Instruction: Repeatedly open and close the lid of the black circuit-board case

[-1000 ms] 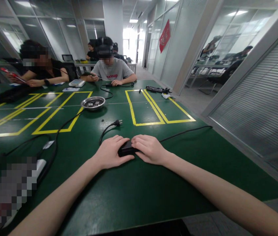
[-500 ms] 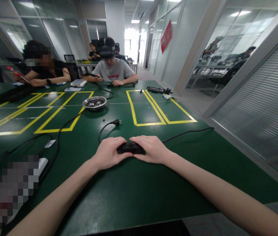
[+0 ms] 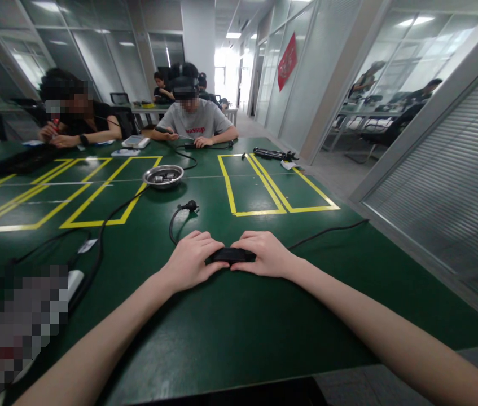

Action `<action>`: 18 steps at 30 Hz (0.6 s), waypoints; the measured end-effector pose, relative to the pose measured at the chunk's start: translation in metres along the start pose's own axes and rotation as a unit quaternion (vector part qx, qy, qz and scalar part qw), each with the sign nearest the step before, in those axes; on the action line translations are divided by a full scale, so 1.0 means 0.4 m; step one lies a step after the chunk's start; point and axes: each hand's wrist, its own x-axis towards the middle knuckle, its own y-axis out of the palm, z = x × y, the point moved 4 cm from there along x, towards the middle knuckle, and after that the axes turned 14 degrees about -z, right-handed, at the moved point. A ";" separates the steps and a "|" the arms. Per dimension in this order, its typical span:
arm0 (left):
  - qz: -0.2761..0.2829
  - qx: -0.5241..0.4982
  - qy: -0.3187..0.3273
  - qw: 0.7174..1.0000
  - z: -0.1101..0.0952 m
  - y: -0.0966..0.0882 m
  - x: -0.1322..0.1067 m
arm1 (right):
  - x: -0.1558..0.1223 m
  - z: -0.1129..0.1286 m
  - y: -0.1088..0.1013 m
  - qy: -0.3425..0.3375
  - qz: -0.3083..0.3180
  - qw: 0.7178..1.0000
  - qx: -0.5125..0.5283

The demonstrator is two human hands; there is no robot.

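Smooth black oblong block [image 3: 233, 256] pinched at both ends
Fingers [image 3: 212, 247] of the left hand [image 3: 188, 262] and right hand [image 3: 269, 254] clasp it between them, above the glossy green desk [image 3: 205, 338]; beyond the left fingers, a pronged plug [image 3: 191, 206] tops a curved black cord [image 3: 171, 223].

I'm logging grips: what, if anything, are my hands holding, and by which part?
A black block: the left hand grips its left end, the right hand its right end.

A green table [image 3: 230, 332] bears yellow tape [image 3: 259, 213], a metal bowl [image 3: 163, 185] and black cables [image 3: 327, 229].
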 end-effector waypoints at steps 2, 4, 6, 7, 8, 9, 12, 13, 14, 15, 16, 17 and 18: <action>0.000 0.001 -0.011 1.000 0.000 0.000 0.002 | 0.001 0.000 -0.004 0.003 0.008 1.000 0.006; 0.004 0.004 -0.024 1.000 0.001 0.001 0.003 | 0.001 -0.002 -0.005 0.005 0.011 1.000 0.001; 0.013 0.006 -0.036 0.999 0.002 0.005 0.003 | 0.001 -0.004 -0.005 0.000 0.011 1.000 -0.012; 0.016 0.008 -0.041 0.999 0.003 0.007 0.003 | 0.001 -0.003 -0.004 -0.007 0.009 1.000 -0.018; 0.017 0.010 -0.047 0.999 0.003 0.009 0.003 | 0.001 -0.001 -0.002 -0.018 0.006 1.000 -0.022; 0.018 0.011 -0.051 0.998 0.004 0.011 0.003 | 0.001 0.003 -0.001 -0.030 0.003 0.999 -0.023; 0.023 -0.004 -0.075 0.997 0.007 0.016 0.001 | 0.000 0.022 0.008 -0.066 0.010 0.997 -0.047; 0.025 -0.014 -0.090 0.996 0.010 0.018 -0.001 | 0.000 0.028 0.012 -0.075 0.019 0.995 -0.067; 0.024 -0.025 -0.105 0.994 0.013 0.018 -0.003 | -0.001 0.032 0.016 -0.083 0.029 0.992 -0.090; 0.018 -0.037 -0.116 0.992 0.017 0.018 -0.004 | -0.001 0.033 0.020 -0.088 0.040 0.989 -0.110; 0.006 -0.046 -0.119 0.992 0.021 0.016 -0.005 | -0.002 0.030 0.022 -0.085 0.048 0.987 -0.124; -0.013 -0.050 -0.113 0.992 0.024 0.012 -0.005 | -0.002 0.022 0.023 -0.074 0.052 0.987 -0.135; -0.039 -0.049 -0.101 0.993 0.027 0.007 -0.004 | -0.002 0.008 0.021 -0.053 0.052 0.987 -0.144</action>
